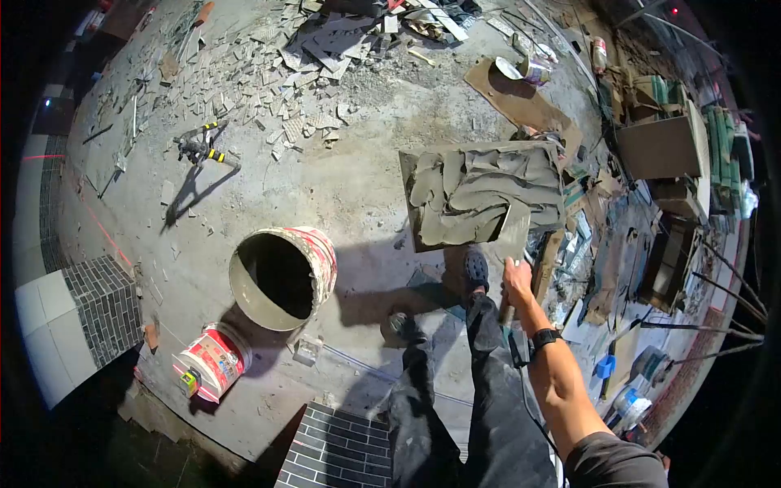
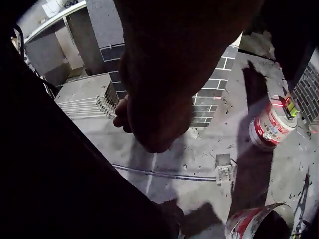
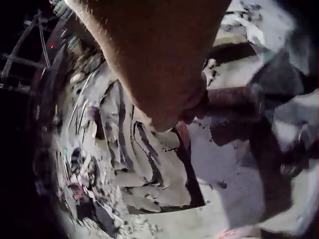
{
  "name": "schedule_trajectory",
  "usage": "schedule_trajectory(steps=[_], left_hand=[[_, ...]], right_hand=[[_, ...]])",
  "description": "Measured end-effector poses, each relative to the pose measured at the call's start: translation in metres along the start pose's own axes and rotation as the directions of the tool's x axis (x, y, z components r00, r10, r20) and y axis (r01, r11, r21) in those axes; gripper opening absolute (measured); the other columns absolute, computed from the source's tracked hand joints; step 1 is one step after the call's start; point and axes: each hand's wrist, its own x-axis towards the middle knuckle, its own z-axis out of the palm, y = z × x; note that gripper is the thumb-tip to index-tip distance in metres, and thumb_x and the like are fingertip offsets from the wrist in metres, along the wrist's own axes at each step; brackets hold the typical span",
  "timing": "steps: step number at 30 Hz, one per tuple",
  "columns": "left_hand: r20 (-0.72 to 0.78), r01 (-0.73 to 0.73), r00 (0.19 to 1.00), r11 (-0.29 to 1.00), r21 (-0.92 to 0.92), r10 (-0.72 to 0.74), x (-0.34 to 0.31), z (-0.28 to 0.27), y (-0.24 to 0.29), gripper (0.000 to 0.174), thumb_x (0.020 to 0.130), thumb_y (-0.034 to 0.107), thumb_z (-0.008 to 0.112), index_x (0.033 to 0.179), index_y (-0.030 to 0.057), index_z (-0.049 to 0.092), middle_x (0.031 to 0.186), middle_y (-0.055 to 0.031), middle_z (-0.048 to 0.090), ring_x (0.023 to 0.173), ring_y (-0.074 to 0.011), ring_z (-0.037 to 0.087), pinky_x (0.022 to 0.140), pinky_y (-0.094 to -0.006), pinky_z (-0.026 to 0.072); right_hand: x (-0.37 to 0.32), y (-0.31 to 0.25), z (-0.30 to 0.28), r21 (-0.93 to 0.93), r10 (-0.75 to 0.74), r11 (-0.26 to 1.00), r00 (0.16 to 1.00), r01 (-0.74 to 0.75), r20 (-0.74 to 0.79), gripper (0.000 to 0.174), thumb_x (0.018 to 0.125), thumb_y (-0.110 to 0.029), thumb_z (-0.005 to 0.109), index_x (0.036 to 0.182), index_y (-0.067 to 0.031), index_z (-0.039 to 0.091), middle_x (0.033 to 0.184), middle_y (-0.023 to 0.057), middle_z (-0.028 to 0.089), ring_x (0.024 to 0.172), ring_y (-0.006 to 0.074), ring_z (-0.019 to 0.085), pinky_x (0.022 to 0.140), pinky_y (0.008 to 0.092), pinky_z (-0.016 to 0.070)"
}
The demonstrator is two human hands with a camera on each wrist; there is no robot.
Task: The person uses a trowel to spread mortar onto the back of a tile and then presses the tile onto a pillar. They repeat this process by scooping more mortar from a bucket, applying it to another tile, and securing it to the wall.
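Mortared tile (image 1: 480,195), trowel (image 1: 514,232) working its near edge.
The right hand (image 1: 516,281) is clenching the trowel handle, tile lying just beyond it; left hand (image 2: 149,114) fingers: cannot tell.

Bare floor (image 1: 342,187) lies open left of the mortared tile (image 1: 480,191); bucket (image 1: 282,276) and rubble (image 1: 285,81) hem it, boxes (image 1: 663,150) crowd the right.

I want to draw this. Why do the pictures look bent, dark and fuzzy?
Head view: the lens curves the floor, the bucket throws a hard shadow. Left wrist: the left hand is a dark shape. Right wrist: the right hand gripping the trowel is blurred.
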Motion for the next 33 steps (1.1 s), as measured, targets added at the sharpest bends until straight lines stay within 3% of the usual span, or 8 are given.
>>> schedule_trajectory(steps=[10, 13, 17, 20, 25, 26, 28, 33], left_hand=[[-0.117, 0.043, 0.967, 0.602, -0.797, -0.224, 0.017, 0.07, -0.033, 0.058, 0.107, 0.044, 0.054, 0.146, 0.0012, 0.051, 0.137, -0.0184, 0.062, 0.125, -0.0359, 0.058, 0.101, -0.0476, 0.0502], [-0.048, -0.018, 0.998, 0.614, -0.789, -0.033, 0.065, 0.085, -0.064, 0.057, 0.105, 0.041, 0.058, 0.145, 0.0006, 0.049, 0.127, -0.0155, 0.065, 0.116, -0.0294, 0.061, 0.097, -0.0462, 0.0502], [-0.164, -0.136, 0.956, 0.129, -0.982, -0.243, 0.086, 0.023, -0.037, 0.031, 0.102, 0.025, 0.063, 0.109, -0.0049, 0.066, 0.084, -0.0151, 0.072, 0.074, -0.0245, 0.072, 0.075, -0.0407, 0.0617], [-0.257, -0.157, 0.947, 0.418, -0.895, -0.194, 0.032, -0.096, 0.038, 0.033, 0.101, 0.029, 0.065, 0.103, -0.0043, 0.067, 0.081, -0.0125, 0.072, 0.074, -0.0211, 0.07, 0.074, -0.0392, 0.0594], [-0.441, -0.231, 0.889, 0.711, -0.664, -0.123, 0.03, -0.171, 0.108, 0.022, 0.095, 0.022, 0.066, 0.092, -0.0007, 0.067, 0.082, -0.0094, 0.072, 0.081, -0.0128, 0.067, 0.074, -0.0352, 0.0551], [-0.569, -0.382, 0.822, 0.736, -0.558, -0.005, 0.049, -0.174, 0.115, 0.027, 0.091, 0.029, 0.067, 0.098, 0.0034, 0.071, 0.088, -0.021, 0.073, 0.084, -0.0373, 0.073, 0.075, -0.044, 0.0546], [-0.586, -0.348, 0.807, 0.862, -0.369, 0.075, 0.059, -0.194, 0.155, 0.029, 0.092, 0.027, 0.068, 0.107, 0.0028, 0.072, 0.093, -0.0211, 0.074, 0.089, -0.0397, 0.073, 0.078, -0.0437, 0.0557], [-0.561, -0.508, 0.769, 0.826, -0.247, 0.305, 0.099, -0.287, 0.307, 0.037, 0.094, 0.029, 0.071, 0.116, -0.0006, 0.07, 0.098, -0.0205, 0.075, 0.091, -0.0348, 0.073, 0.081, -0.0416, 0.0565]], right_hand=[[-0.131, 0.008, 0.074, 0.005, -0.185, 0.975, 0.802, 0.222, 0.568, 0.027, 0.099, -0.03, 0.068, 0.088, -0.0069, 0.058, 0.064, 0.0019, 0.055, 0.047, 0.0137, 0.052, 0.041, 0.0319, 0.0414], [-0.235, -0.054, 0.107, -0.031, 0.035, 0.999, 0.58, -0.017, 0.814, 0.024, 0.099, -0.024, 0.069, 0.086, -0.0074, 0.057, 0.064, 0.0024, 0.055, 0.046, 0.0134, 0.051, 0.04, 0.0319, 0.0402], [-0.286, -0.052, 0.205, -0.07, 0.179, 0.907, 0.229, -0.416, 0.957, 0.021, 0.103, -0.024, 0.062, 0.094, -0.0061, 0.056, 0.065, 0.0026, 0.054, 0.05, 0.0135, 0.052, 0.042, 0.03, 0.0415], [-0.294, -0.031, 0.279, -0.078, 0.219, 0.651, 0.088, -0.755, 0.972, 0.021, 0.106, -0.026, 0.057, 0.097, -0.0067, 0.054, 0.067, 0.0024, 0.052, 0.055, 0.0144, 0.053, 0.047, 0.0287, 0.0469], [-0.299, -0.012, 0.291, 0.043, 0.281, 0.67, 0.307, -0.741, 0.91, 0.032, 0.106, -0.029, 0.054, 0.092, 0.0001, 0.055, 0.069, 0.007, 0.056, 0.051, 0.0224, 0.053, 0.053, 0.0365, 0.0527], [-0.288, -0.015, 0.274, 0.019, 0.229, 0.754, 0.29, -0.657, 0.929, 0.032, 0.107, -0.029, 0.053, 0.092, -0.0007, 0.057, 0.072, 0.0065, 0.056, 0.052, 0.0227, 0.052, 0.054, 0.0365, 0.0525], [-0.246, -0.032, 0.209, -0.127, 0.257, 0.917, 0.315, -0.378, 0.914, 0.033, 0.104, -0.032, 0.059, 0.095, -0.0005, 0.062, 0.073, 0.0059, 0.059, 0.053, 0.0211, 0.055, 0.055, 0.0358, 0.0522], [-0.071, -0.065, 0.018, 0.001, 0.041, 0.999, 0.76, -0.055, 0.649, 0.026, 0.1, -0.024, 0.065, 0.098, 0.0011, 0.07, 0.078, 0.0087, 0.068, 0.062, 0.0198, 0.067, 0.054, 0.035, 0.0566]])
